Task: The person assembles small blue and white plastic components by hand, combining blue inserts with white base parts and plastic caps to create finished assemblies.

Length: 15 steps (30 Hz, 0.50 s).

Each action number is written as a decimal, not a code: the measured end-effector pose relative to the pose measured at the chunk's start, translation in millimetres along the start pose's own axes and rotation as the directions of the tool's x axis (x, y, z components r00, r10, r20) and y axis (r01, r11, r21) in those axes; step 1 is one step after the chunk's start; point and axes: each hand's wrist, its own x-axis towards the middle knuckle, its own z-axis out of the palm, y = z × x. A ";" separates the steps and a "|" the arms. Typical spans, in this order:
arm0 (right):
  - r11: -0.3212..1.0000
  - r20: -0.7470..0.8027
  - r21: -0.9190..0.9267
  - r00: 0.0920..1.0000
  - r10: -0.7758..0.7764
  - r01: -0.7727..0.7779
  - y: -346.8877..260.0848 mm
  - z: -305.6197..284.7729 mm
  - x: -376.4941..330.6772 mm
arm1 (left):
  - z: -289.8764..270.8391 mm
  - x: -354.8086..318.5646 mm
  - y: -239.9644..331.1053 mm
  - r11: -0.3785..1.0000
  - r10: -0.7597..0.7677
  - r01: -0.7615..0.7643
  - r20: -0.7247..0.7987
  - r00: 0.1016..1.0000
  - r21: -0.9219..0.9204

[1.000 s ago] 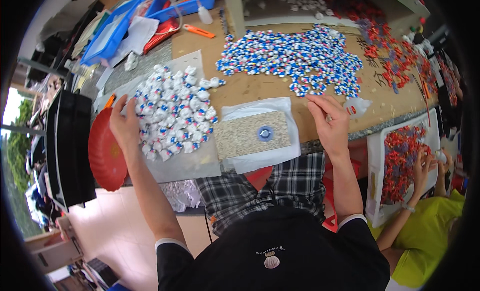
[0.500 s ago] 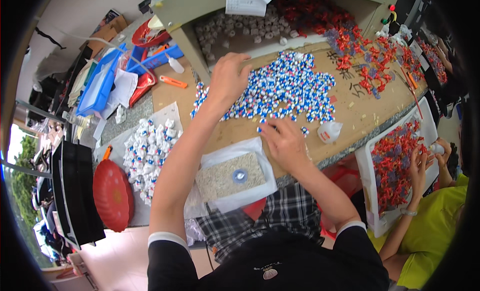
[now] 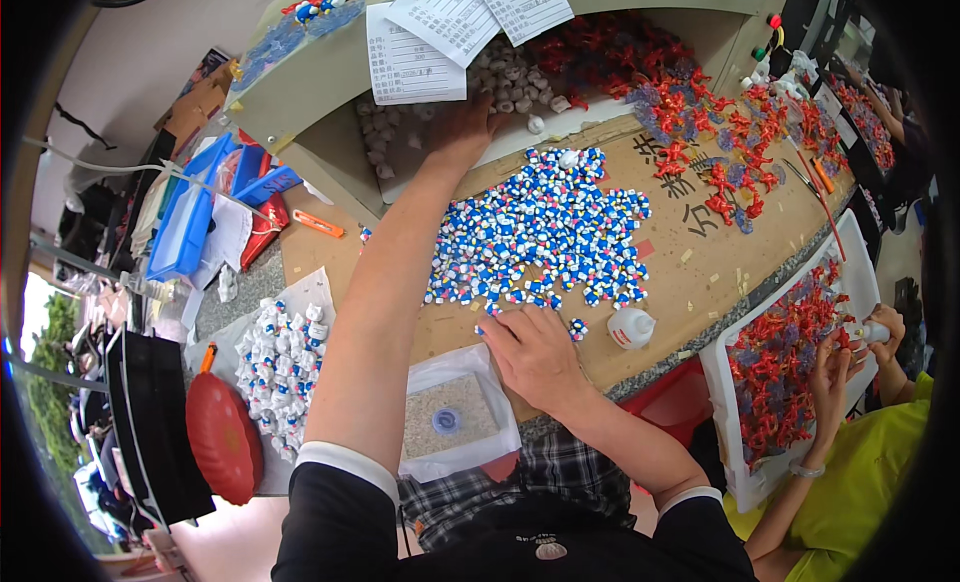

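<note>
Three slips [image 3: 418, 60] on one hood [image 3: 315, 82]; one red dish [image 3: 222, 442]; one speckled slab [image 3: 473, 400]; figurines [image 3: 540, 227] past counting.

Counter [image 3: 690, 292] passable right of the blue-white pile [image 3: 540, 232]; bottle [image 3: 632, 329] obstructs near end. Left forearm [image 3: 393, 292] bars crossing toward white pieces [image 3: 280, 372].

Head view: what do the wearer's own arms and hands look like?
The left hand and right hand are ungloved; the forearms are bare, with no watch or bracelet visible. Short black sleeves end in white bands.
</note>
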 end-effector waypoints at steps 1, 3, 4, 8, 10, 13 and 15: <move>1.000 -0.003 0.003 1.000 -0.003 0.003 0.1 0.9 -0.9 | -0.6 0.7 1.2 0.999 0.028 -0.028 -0.001 1.000 0.043; 1.000 -0.006 0.001 1.000 -0.016 0.016 -2.6 1.3 -1.1 | 0.5 2.7 -3.3 0.995 0.054 -0.053 -0.011 0.998 0.084; 1.000 0.015 0.001 1.000 -0.019 0.019 -5.6 0.4 -1.9 | 2.7 2.4 -6.6 0.997 -0.020 0.021 -0.017 1.000 0.072; 1.000 0.053 -0.012 0.999 -0.014 0.014 -12.2 2.7 -4.7 | -16.3 -12.2 -6.5 0.976 -0.139 0.114 -0.125 0.982 -0.186; 1.000 0.043 -0.017 0.999 -0.023 0.023 -12.6 6.9 -5.3 | -37.4 -30.3 -7.4 0.696 -0.268 0.196 0.003 0.963 -0.691; 1.000 0.018 0.016 1.000 -0.010 0.010 -9.7 4.3 -1.7 | -110.8 -97.6 24.1 -0.300 -0.096 0.394 0.439 0.894 -0.869; 0.999 -0.023 0.009 0.999 -0.036 0.036 -4.3 1.3 -2.5 | -143.1 -151.4 29.5 -0.514 -0.005 0.388 0.455 0.890 -0.765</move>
